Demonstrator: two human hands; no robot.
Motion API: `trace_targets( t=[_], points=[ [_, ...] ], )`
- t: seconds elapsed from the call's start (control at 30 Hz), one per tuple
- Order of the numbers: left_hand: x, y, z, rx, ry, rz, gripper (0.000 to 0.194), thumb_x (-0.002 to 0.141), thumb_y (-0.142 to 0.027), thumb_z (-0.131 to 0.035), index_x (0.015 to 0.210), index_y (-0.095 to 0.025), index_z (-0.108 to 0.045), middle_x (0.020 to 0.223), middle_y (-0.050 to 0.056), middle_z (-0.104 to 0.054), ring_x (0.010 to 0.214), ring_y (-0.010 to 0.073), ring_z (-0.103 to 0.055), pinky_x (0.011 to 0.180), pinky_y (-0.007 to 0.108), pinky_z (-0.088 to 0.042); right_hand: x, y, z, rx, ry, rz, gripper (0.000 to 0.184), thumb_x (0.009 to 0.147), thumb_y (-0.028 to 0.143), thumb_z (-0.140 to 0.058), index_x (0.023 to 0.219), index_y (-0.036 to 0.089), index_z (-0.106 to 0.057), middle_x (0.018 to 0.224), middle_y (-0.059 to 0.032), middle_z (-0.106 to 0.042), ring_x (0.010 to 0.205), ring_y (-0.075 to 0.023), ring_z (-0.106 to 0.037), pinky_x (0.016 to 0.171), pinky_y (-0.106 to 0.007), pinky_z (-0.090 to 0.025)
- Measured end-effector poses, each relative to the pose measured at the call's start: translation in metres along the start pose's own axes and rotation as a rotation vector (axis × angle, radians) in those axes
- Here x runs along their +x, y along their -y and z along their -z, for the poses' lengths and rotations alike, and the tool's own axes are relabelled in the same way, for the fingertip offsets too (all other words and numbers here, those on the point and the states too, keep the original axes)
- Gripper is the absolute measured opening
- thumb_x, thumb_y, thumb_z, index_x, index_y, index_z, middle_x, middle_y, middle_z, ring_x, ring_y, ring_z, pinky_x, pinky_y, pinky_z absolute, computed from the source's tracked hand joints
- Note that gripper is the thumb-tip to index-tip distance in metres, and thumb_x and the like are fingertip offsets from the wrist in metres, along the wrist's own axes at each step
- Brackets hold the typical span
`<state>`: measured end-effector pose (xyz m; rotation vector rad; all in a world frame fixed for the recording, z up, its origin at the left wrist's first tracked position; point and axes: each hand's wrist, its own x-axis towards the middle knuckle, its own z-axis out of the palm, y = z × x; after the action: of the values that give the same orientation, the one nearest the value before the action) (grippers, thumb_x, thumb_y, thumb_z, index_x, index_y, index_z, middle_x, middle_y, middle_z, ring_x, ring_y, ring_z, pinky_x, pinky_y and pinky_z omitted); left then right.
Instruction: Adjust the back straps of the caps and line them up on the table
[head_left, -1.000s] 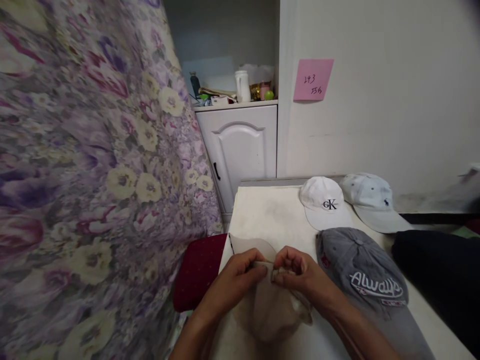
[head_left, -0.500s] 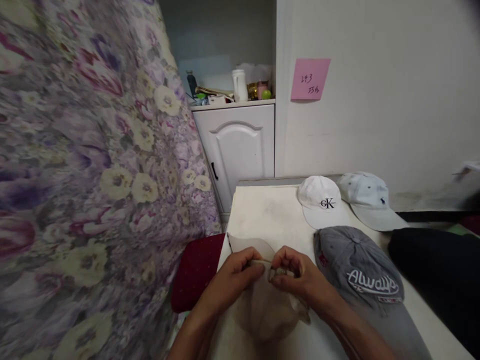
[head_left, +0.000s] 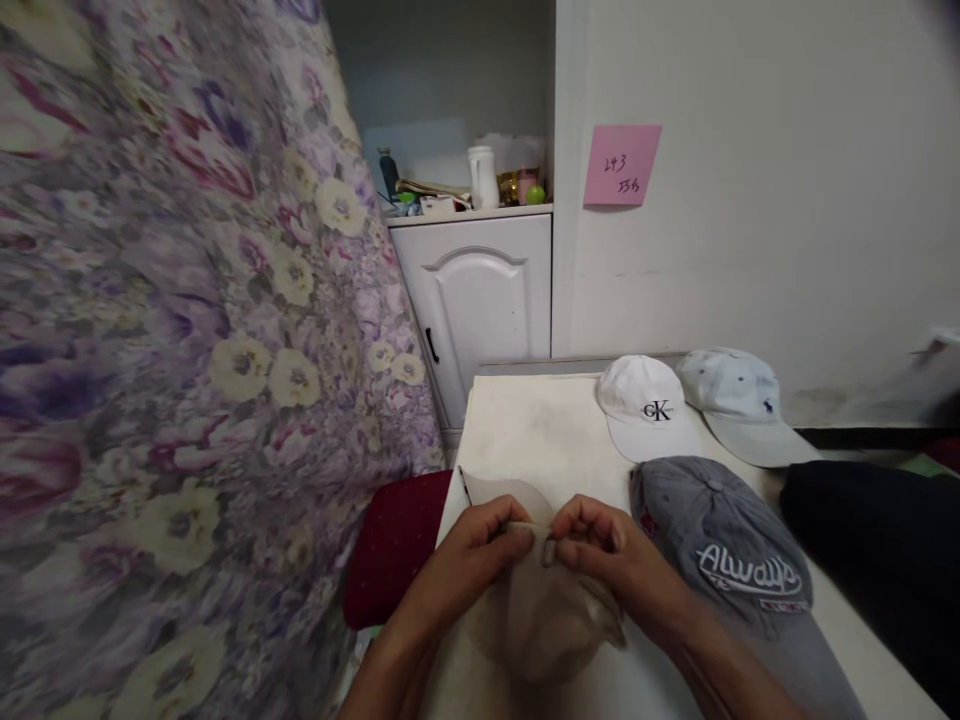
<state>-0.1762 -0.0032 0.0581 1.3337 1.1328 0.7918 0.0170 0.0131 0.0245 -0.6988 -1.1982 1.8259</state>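
A beige cap (head_left: 551,625) is held over the near part of the table, its crown toward me and its pale brim (head_left: 514,492) pointing away. My left hand (head_left: 491,540) pinches the edge of the cap between thumb and fingers. Close beside it, my right hand (head_left: 600,540) is closed on the cap's strap, where a small metal buckle (head_left: 549,550) shows at the fingertips. The strap's end is hidden by the fingers. A grey cap (head_left: 716,540) with "Always" lettering lies just right of my right hand.
A white cap (head_left: 641,395) and a pale blue cap (head_left: 739,400) sit at the table's (head_left: 517,420) far right. Dark cloth (head_left: 870,560) lies on the right. A red seat (head_left: 397,540) and a floral curtain (head_left: 225,400) stand left; a white cupboard (head_left: 480,310) is behind.
My right fingers have shifted slightly at the strap, and the buckle has turned to show its loop. Both hands still hold the beige cap. The view has tilted slightly.
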Motion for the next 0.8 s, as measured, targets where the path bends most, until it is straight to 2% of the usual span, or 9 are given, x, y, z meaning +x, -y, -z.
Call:
trace_targets(
  t=[0.17,0.3,0.53,0.7,0.8],
  points=[
    [0.001,0.000,0.000,0.029,0.014,-0.022,0.029,0.081,-0.045,-0.063,0.080,-0.016,-0.056,0.065,-0.006,-0.044,0.057,0.0097,-0.036,0.052,0.025,-0.023,0.001,0.000,-0.002,0.095,-0.022,-0.021,0.027,0.066,0.029,-0.086,0.077,0.018,-0.064,0.068,0.0026,-0.070,0.060,-0.0093,-0.057,0.058,-0.022,-0.038],
    [0.000,-0.002,0.001,0.030,0.019,-0.024,0.030,0.080,-0.045,-0.064,0.080,-0.016,-0.056,0.065,-0.005,-0.045,0.058,0.0101,-0.036,0.053,0.025,-0.023,0.003,0.001,-0.004,0.130,-0.014,-0.025,0.027,0.064,0.027,-0.086,0.074,0.018,-0.062,0.064,0.0044,-0.068,0.057,-0.0078,-0.055,0.056,-0.021,-0.036],
    [0.000,-0.002,0.000,0.047,0.015,-0.034,0.029,0.082,-0.045,-0.062,0.080,-0.016,-0.056,0.066,-0.005,-0.043,0.059,0.0106,-0.034,0.054,0.026,-0.023,0.007,-0.001,-0.004,0.112,-0.019,-0.037,0.027,0.061,0.024,-0.085,0.073,0.017,-0.062,0.061,0.0042,-0.066,0.054,-0.0075,-0.052,0.054,-0.020,-0.034],
    [0.002,-0.005,-0.003,0.099,-0.002,-0.052,0.029,0.082,-0.044,-0.062,0.078,-0.016,-0.057,0.068,-0.004,-0.045,0.062,0.0113,-0.037,0.055,0.026,-0.025,0.014,-0.011,-0.008,0.052,-0.106,0.050,0.027,0.061,0.018,-0.082,0.065,0.019,-0.055,0.063,0.0057,-0.064,0.057,-0.0074,-0.051,0.055,-0.020,-0.033],
    [0.001,-0.005,-0.002,0.076,-0.028,-0.017,0.026,0.082,-0.042,-0.061,0.078,-0.016,-0.056,0.065,-0.005,-0.045,0.058,0.0099,-0.034,0.053,0.024,-0.025,0.013,-0.009,-0.006,0.045,-0.086,0.045,0.028,0.063,0.024,-0.084,0.072,0.019,-0.058,0.064,0.0058,-0.064,0.057,-0.0077,-0.051,0.054,-0.020,-0.033]
  ],
)
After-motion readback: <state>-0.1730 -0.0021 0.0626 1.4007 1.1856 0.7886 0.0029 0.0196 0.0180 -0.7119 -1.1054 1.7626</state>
